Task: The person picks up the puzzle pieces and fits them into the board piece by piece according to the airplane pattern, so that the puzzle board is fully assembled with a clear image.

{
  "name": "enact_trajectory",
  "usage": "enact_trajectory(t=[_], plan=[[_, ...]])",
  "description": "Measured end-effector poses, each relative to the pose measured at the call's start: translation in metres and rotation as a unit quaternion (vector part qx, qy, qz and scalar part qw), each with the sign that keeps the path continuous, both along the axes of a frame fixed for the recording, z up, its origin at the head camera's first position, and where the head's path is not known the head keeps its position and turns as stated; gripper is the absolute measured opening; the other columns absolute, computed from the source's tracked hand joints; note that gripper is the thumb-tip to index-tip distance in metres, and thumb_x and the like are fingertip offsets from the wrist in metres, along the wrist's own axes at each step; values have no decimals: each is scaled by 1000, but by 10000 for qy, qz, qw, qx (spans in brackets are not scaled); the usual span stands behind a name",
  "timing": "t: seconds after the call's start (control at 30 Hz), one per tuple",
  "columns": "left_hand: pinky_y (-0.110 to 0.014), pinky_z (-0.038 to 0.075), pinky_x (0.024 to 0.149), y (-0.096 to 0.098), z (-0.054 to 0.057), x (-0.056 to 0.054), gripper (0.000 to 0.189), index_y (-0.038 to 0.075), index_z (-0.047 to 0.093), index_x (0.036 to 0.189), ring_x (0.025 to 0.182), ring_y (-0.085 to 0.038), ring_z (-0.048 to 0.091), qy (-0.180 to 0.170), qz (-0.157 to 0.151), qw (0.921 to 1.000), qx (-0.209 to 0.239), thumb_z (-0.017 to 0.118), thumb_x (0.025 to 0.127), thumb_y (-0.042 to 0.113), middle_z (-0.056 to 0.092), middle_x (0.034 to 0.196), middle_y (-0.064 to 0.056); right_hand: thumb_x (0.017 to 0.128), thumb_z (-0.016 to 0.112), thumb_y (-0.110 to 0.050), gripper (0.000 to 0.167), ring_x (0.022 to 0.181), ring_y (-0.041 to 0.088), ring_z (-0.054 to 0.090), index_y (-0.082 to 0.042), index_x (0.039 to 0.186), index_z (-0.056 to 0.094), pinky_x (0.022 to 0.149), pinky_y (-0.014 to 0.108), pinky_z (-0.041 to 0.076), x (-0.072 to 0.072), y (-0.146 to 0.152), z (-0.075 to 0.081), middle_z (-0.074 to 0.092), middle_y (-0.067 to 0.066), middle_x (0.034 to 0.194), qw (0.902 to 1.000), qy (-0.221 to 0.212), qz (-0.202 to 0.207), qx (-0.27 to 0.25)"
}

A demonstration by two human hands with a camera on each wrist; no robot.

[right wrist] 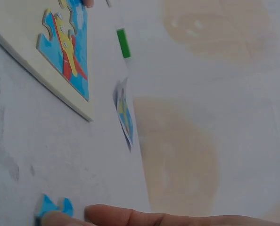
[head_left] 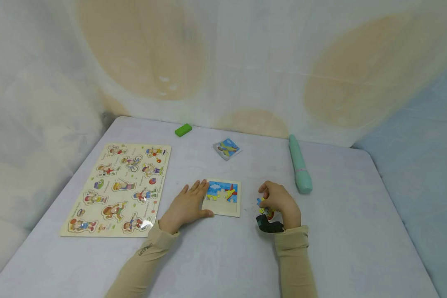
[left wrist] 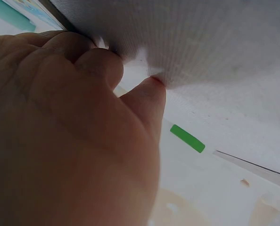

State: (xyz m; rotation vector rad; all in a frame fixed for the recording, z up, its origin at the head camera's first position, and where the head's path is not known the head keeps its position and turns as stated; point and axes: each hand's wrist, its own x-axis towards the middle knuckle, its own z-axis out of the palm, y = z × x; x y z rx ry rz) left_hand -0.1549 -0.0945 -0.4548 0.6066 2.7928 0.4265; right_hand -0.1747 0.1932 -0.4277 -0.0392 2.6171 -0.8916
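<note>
A small square wooden jigsaw board (head_left: 227, 209) lies on the table, its upper part filled with blue, yellow and red pieces of an airplane picture. My left hand (head_left: 188, 207) rests at the board's left edge, fingers extended and thumb along the lower left corner. To the right of the board, my right hand (head_left: 282, 203) is bent down over loose puzzle pieces (head_left: 269, 214). In the right wrist view, the thumb overlaps a blue puzzle piece (right wrist: 48, 205), with the index fingertip a little apart from it. The palm hides part of the pieces.
A large wooden picture board (head_left: 108, 207) with sports figures lies at the left. Toward the back are a green block (head_left: 183, 130) and an airplane picture card (head_left: 227, 149). A mint-green tapered object (head_left: 301, 169) lies beyond my right hand. Fabric walls (head_left: 246, 62) border the table.
</note>
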Motion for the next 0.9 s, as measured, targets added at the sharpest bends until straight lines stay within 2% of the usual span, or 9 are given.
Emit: enact_trajectory(t=[0.2, 0.3, 0.4, 0.5, 0.67, 0.77, 0.9], plan=[[-53, 18, 121, 0, 1, 0, 96, 4, 25, 153, 149, -31, 21, 6, 3, 10000, -41, 68, 82, 54, 24, 160, -11, 83, 72, -4, 24, 85, 25, 59, -1, 105, 64, 70, 35, 52, -5, -17, -8, 64, 15, 97, 9968, 628, -365, 338], [-53, 18, 121, 0, 0, 0, 97, 4, 25, 153, 150, -31, 21, -4, 6, 10000, -22, 69, 82, 54, 24, 161, -11, 83, 72, -5, 24, 89, 27, 60, -3, 106, 65, 74, 38, 52, -7, -20, -12, 67, 17, 104, 9952, 742, -531, 341], [-53, 19, 121, 0, 0, 0, 96, 4, 26, 153, 149, -31, 21, 17, 12, 10000, -10, 69, 82, 54, 24, 160, -11, 83, 73, -6, 24, 88, 27, 61, -4, 106, 66, 72, 37, 53, -8, -19, -11, 68, 17, 106, 9954, 711, -595, 223], [-53, 19, 121, 0, 0, 1, 96, 4, 26, 153, 149, -31, 21, 32, 17, 10000, -3, 69, 82, 54, 25, 160, -11, 83, 73, -7, 23, 85, 26, 61, -6, 105, 67, 67, 33, 52, -7, -17, -9, 69, 15, 101, 9957, 663, -640, 55], [-53, 19, 121, 0, 0, 1, 96, 4, 27, 152, 149, -31, 22, 28, 12, 10000, 15, 69, 82, 54, 25, 160, -12, 82, 74, -13, 21, 79, 22, 62, -7, 102, 68, 63, 29, 50, -7, -15, -9, 69, 12, 94, 9930, 873, -794, -104], [-53, 19, 121, 0, -1, 1, 96, 4, 26, 153, 149, -31, 21, 18, 6, 10000, -19, 68, 83, 54, 24, 160, -11, 84, 74, -18, 22, 74, 20, 66, -5, 101, 67, 61, 27, 53, -8, -18, -9, 72, 14, 92, 9897, 980, -929, -483], [-52, 18, 122, 0, -2, 0, 96, 5, 25, 153, 150, -30, 20, 25, -2, 10000, -62, 68, 83, 55, 24, 161, -10, 88, 72, -19, 23, 63, 19, 68, -2, 103, 66, 59, 28, 57, -10, -27, -9, 73, 17, 89, 9819, 858, -1086, -1289]])
